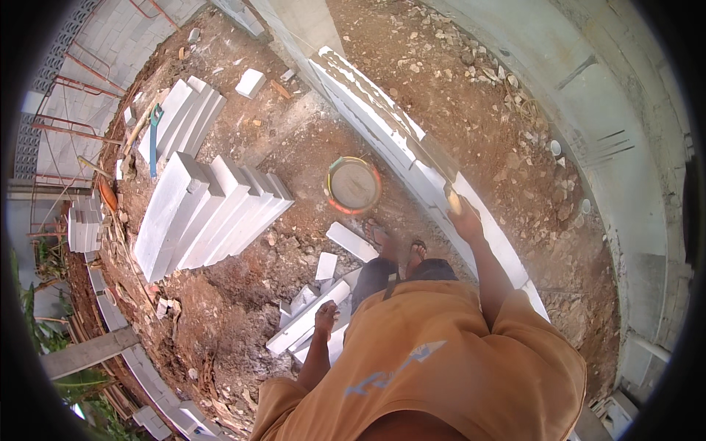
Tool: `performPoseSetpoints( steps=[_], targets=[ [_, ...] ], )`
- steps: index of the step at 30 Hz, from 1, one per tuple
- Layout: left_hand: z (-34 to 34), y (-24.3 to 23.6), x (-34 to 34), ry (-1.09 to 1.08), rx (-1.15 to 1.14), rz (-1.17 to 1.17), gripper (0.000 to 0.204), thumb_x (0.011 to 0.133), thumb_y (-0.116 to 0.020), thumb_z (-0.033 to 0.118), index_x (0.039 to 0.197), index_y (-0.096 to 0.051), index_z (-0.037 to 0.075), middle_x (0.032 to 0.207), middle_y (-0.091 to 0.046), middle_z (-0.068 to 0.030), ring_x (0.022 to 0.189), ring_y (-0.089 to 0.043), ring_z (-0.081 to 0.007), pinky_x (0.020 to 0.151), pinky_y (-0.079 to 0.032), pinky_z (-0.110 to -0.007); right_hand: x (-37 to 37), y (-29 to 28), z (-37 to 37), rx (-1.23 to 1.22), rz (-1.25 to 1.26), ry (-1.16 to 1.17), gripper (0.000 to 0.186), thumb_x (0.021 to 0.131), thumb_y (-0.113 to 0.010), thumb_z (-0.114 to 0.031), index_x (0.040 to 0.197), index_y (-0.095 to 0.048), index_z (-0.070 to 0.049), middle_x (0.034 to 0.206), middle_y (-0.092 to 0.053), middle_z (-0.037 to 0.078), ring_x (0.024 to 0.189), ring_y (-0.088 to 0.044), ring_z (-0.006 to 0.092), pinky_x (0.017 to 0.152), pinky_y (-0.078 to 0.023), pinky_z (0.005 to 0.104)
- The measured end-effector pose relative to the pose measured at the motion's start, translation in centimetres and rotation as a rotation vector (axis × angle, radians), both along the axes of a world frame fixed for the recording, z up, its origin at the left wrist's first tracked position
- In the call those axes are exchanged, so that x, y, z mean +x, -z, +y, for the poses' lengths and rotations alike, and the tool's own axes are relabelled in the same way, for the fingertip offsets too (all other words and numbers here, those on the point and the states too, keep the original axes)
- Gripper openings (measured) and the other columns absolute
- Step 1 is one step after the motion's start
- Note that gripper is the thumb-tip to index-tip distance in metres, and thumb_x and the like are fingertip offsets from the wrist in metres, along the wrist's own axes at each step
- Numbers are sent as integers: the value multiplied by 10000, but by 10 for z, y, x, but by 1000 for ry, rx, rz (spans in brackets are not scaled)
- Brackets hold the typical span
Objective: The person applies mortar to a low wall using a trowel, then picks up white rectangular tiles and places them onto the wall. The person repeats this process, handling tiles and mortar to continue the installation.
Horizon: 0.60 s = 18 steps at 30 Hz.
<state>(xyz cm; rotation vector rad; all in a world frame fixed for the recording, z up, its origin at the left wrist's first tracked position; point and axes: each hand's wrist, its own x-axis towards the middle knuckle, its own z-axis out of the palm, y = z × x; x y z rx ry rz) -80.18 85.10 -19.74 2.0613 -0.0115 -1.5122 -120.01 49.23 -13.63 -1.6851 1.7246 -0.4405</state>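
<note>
My right hand (467,220) grips the wooden handle (453,197) of a flat tool, apparently a trowel, on top of a low white block wall (386,154). Grey mortar (368,95) is spread in patches along the wall's top. My left hand (326,318) hangs at my side with curled fingers; whether anything is in it I cannot make out. Below it lie loose white blocks (305,323). A round bucket (353,185) with grey contents and a coloured rim stands on the dirt just beyond my bare feet (415,253).
Two stacks of white blocks (184,213) stand at left, a teal-handled saw (154,143) against the farther one. Loose blocks (250,83) lie about. A tall concrete wall (618,162) borders the rubble-strewn dirt at right. Red metal bars (81,81) and plants show at far left.
</note>
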Motion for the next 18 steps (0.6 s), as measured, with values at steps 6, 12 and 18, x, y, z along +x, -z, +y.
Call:
performPoseSetpoints(
  steps=[6, 12, 18],
  targets=[
    [50, 8, -2, 45, 23, -32, 307, 972, -637, 300, 1201, -619, 95, 1047, -662, -37, 847, -654, -152, 648, -489, -309, -36, 9, 29, 1, 36, 45, 547, 867, -662, -270, 1371, -520, -111, 1097, -698, 213, 1041, -663, 415, 879, -519, 504],
    [121, 44, 15, 1091, 25, -615, 420, 983, -544, 393, 1165, -648, 29, 1017, -691, -86, 825, -653, -193, 682, -528, -363, 6, 21, -19, 84, 140, 7, 552, 870, -664, -304, 1359, -497, -110, 1088, -696, 225, 1026, -670, 414, 870, -534, 517],
    [133, 59, -11, 130, 5, -102, 439, 967, -584, 392, 1228, -616, 39, 1053, -689, -102, 930, -655, -222, 751, -529, -384, 22, 30, -71, -14, 125, 92, 616, 857, -686, -325, 1378, -462, -85, 1095, -690, 240, 1037, -666, 428, 879, -537, 522]
  ],
)
